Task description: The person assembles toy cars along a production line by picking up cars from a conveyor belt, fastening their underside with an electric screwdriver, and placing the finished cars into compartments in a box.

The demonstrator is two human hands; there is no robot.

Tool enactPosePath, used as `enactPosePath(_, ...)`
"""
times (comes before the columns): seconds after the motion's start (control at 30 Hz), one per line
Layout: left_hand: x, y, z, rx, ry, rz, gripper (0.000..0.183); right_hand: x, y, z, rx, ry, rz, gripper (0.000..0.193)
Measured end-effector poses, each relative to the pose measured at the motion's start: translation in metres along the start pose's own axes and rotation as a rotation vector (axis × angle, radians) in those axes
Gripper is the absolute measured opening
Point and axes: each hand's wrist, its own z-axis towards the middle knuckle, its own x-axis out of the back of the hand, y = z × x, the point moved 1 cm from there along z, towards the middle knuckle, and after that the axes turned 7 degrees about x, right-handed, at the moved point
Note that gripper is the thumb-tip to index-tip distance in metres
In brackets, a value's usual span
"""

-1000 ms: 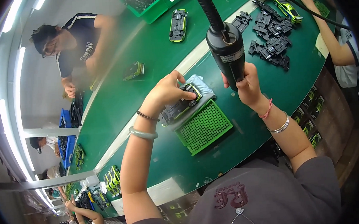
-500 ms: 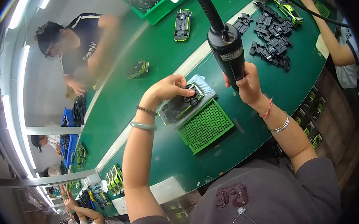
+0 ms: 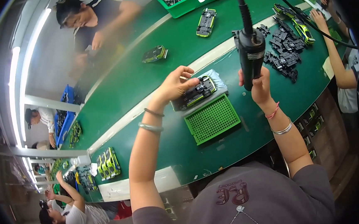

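Observation:
A toy car (image 3: 196,95) with a black underside and yellow-green trim lies wheels up on a light-blue cloth (image 3: 218,76) in front of me. Over its far left side is my left hand (image 3: 176,84), its thumb and fingers apart, the thumb at the car's edge; whether it touches cannot be made out. My right hand (image 3: 261,90) grips a black corded electric screwdriver (image 3: 252,53), held upright to the right of the car. The tool's lower end is hidden by that hand. Just nearer to me than the cloth sits a green perforated basket (image 3: 212,119).
Black chassis parts (image 3: 285,48) are heaped at the right. Two more overturned cars, one farther (image 3: 205,22) and one left (image 3: 154,54), lie beyond a pale strip. A green bin (image 3: 176,10) of small parts stands at the back. Co-workers sit around the table; a black cable crosses the upper right.
My left fingers have lifted and spread from the car, where they were pressed onto it. The screwdriver stays upright in my right hand. The whole view has shifted somewhat.

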Motion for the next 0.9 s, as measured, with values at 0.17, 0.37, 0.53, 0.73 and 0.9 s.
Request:
enactPosePath(0.17, 0.022, -0.005, -0.025, -0.110, 0.094, 0.092, 0.026, 0.002, -0.002, 0.001, -0.017, 0.013, -0.033, 0.072)
enactPosePath(0.37, -0.029, -0.006, -0.054, -0.558, 0.315, 0.542, 0.026, 0.006, 0.005, -0.001, 0.055, 0.079, -0.059, 0.084)
enactPosePath(0.53, -0.033, -0.017, -0.054, -0.599, 0.403, 0.673, 0.035, 0.005, 0.001, 0.001, 0.015, 0.084, 0.015, 0.090)
enactPosePath(0.73, -0.020, -0.025, -0.054, -0.579, 0.303, 0.609, 0.039, -0.058, -0.049, 0.006, -0.103, 0.127, 0.334, 0.099)
enactPosePath(0.9, -0.017, -0.034, -0.053, -0.596, 0.300, 0.650, 0.040, -0.114, -0.035, -0.014, -0.227, 0.001, 0.405, 0.100)
